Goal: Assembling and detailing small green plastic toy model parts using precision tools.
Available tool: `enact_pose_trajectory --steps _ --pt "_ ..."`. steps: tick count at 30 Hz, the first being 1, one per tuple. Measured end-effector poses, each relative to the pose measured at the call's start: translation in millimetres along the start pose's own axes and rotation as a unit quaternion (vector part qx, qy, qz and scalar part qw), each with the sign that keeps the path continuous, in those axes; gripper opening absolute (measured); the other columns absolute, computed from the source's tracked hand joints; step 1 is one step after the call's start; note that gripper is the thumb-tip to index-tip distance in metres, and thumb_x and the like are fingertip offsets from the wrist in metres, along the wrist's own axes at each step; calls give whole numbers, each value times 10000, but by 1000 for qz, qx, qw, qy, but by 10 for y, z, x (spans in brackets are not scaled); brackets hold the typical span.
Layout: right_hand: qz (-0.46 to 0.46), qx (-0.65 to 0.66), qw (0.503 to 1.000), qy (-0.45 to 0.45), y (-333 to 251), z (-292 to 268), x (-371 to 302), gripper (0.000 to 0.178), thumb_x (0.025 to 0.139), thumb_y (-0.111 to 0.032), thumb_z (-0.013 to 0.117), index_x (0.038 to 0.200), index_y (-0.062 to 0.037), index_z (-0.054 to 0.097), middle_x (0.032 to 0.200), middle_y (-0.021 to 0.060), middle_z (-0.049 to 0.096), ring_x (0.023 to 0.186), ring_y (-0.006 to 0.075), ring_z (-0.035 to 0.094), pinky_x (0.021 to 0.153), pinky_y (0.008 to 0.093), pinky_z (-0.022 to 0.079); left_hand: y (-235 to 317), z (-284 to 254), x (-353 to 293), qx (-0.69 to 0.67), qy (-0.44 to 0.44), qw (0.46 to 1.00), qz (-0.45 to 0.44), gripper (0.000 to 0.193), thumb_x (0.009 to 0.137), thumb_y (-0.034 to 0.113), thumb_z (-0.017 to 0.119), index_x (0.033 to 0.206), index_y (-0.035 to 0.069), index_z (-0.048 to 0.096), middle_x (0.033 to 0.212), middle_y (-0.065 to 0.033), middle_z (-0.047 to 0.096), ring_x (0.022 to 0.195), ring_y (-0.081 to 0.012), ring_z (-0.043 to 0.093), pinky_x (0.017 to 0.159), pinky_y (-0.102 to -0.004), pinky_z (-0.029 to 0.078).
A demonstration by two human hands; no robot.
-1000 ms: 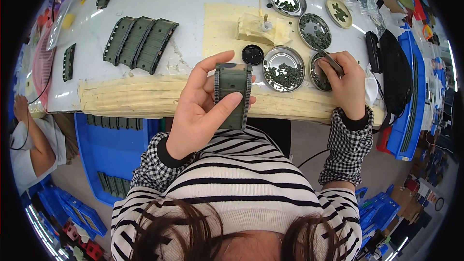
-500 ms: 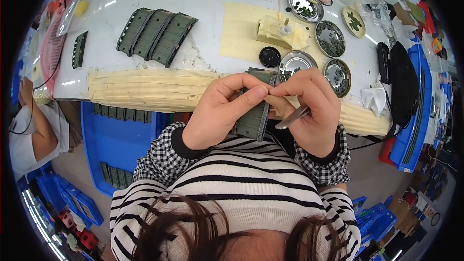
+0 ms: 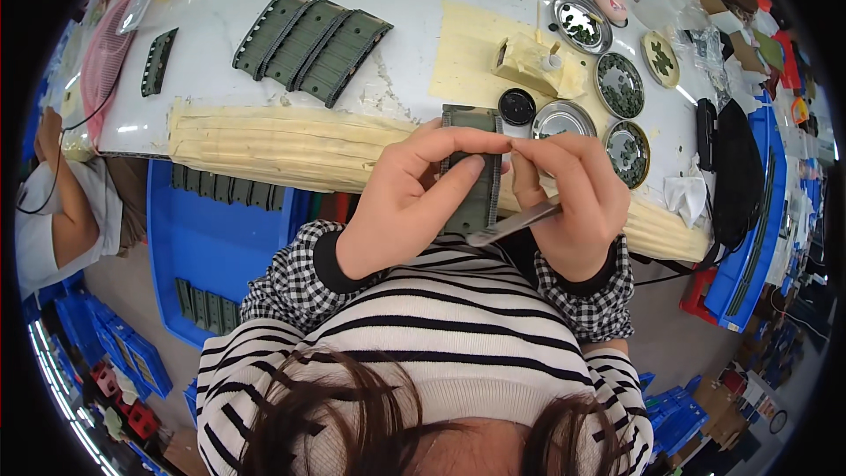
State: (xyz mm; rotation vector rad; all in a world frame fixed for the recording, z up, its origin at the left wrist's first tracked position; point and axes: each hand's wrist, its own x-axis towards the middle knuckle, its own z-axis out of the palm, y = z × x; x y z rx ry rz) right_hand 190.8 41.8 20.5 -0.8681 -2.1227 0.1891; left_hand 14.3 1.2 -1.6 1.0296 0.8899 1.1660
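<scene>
My left hand point(image 3: 392, 203) is closed on a green ribbed panel point(image 3: 474, 207), which stands roughly upright over the table's front edge. Its thumb lies across the panel's face, and the forefinger reaches over to the right edge. My right hand point(image 3: 577, 198) holds a flat metal tool point(image 3: 520, 222) across the palm, its rounded end pointing left over the panel's lower part. At the panel's upper right edge the right thumb and forefinger are pinched together, touching the left forefinger's tip. Anything between those fingertips is hidden.
Metal dishes of small green pieces point(image 3: 619, 86) and a black round lid point(image 3: 516, 107) stand beyond my right hand. Joined green panels point(image 3: 313, 48) lie at the left. Yellowish padding point(image 3: 273, 154) covers the front edge. A blue tray point(image 3: 211, 247) with panels sits below; another person's arm point(image 3: 70, 220) shows far left.
The panel has turned more upright and my left forefinger has straightened across it. The metal tool's end has swung left over the panel. The whole view has shifted slightly.
</scene>
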Motion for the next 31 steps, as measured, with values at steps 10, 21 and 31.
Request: enact_pose_trajectory --steps 10,21,31 --pt "25 70 997 2 -49 17 107 211 659 36 763 836 -23 664 762 75 593 569 196 593 479 283 467 137 32 -124 238 -40 970 39 714 848 -69 582 1483 33 273 946 -110 631 795 -114 563 750 -220 460" --pt "5 54 998 8 -35 6 51 225 659 39 764 856 -14 669 776 81 604 587 203 601 496 286 474 173 52 -141 308 -39 947 80 669 821 -36 619 1440 23 370 968 -181 636 790 -193 634 737 -258 495" --pt "52 92 994 -22 -33 12 -14 220 702 51 747 896 -37 689 799 79 626 643 201 624 540 292 494 120 49 -153 314 -45 945 75 660 830 -11 607 1442 20 360 988 -222 636 855 -271 665 771 -298 513"
